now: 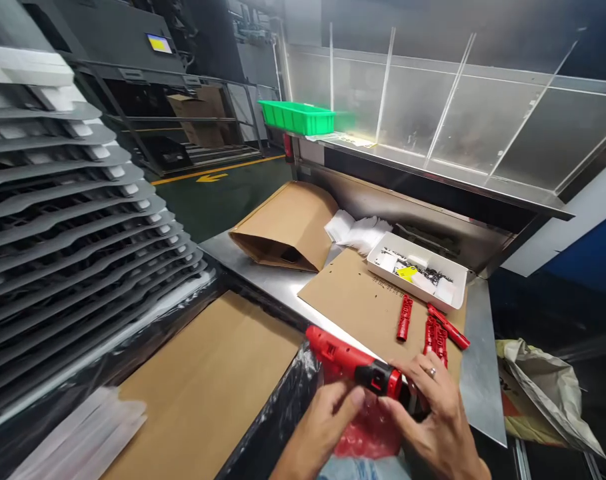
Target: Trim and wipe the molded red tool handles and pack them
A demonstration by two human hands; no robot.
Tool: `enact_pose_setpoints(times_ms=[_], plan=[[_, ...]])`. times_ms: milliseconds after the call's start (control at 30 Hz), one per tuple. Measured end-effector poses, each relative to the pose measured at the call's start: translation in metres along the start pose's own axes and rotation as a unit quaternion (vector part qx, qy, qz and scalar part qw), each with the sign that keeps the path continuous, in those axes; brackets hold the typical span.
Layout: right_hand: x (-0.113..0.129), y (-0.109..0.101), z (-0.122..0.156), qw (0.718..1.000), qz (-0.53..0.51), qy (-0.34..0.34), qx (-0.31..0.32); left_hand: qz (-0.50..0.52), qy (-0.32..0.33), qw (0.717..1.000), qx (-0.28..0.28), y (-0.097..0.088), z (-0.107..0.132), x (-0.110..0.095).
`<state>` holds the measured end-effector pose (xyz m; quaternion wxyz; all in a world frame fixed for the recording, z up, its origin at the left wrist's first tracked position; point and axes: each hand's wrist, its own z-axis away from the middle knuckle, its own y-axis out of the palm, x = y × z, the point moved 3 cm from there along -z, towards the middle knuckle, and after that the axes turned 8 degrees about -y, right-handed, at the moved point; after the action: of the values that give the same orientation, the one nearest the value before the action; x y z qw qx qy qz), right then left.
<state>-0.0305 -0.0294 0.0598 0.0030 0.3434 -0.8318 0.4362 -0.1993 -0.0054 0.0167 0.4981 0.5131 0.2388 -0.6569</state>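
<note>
A red and black tube-shaped plastic housing (pixel 355 360) is held tilted in front of me, its red end up and to the left. My right hand (pixel 435 407), with a ring on one finger, grips the housing's lower right end. My left hand (pixel 320 420) presses its thumb and fingers to the underside near the black section. Below the housing, close to my lap, lies a reddish see-through bubble-textured bag (pixel 370 430). Beyond my right hand, a red part (pixel 405 319) and several more red parts (pixel 437 337) lie on a cardboard sheet (pixel 343 293).
A white tray (pixel 417 270) of small dark pieces stands on the metal bench (pixel 483 373). Behind are a brown paper bag (pixel 287 223) and white packing pieces (pixel 357 230). A green bin (pixel 297 118) sits on the shelf. Stacked grey trays (pixel 73 220) rise at left; a sack (pixel 543 393) stands right.
</note>
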Motion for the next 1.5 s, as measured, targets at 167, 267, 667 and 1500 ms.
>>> enact_pose_setpoints(times_ms=[167, 267, 667, 1500], plan=[[-0.020, -0.028, -0.005, 0.982, -0.114, -0.009, 0.150, -0.213, 0.112, 0.970, -0.020, -0.014, 0.018, -0.020], [-0.023, -0.033, -0.011, 0.951, -0.220, -0.009, 0.216, -0.205, 0.152, 0.967, 0.004, -0.011, 0.014, -0.028], [-0.039, -0.026, 0.024, 0.939, -0.268, 0.215, -0.020, 0.213, -0.013, 0.969, 0.126, 0.045, 0.005, 0.010], [0.034, -0.022, 0.023, 0.948, -0.133, 0.161, -0.239, 0.257, 0.004, 0.961, -0.098, 0.053, 0.006, 0.024]])
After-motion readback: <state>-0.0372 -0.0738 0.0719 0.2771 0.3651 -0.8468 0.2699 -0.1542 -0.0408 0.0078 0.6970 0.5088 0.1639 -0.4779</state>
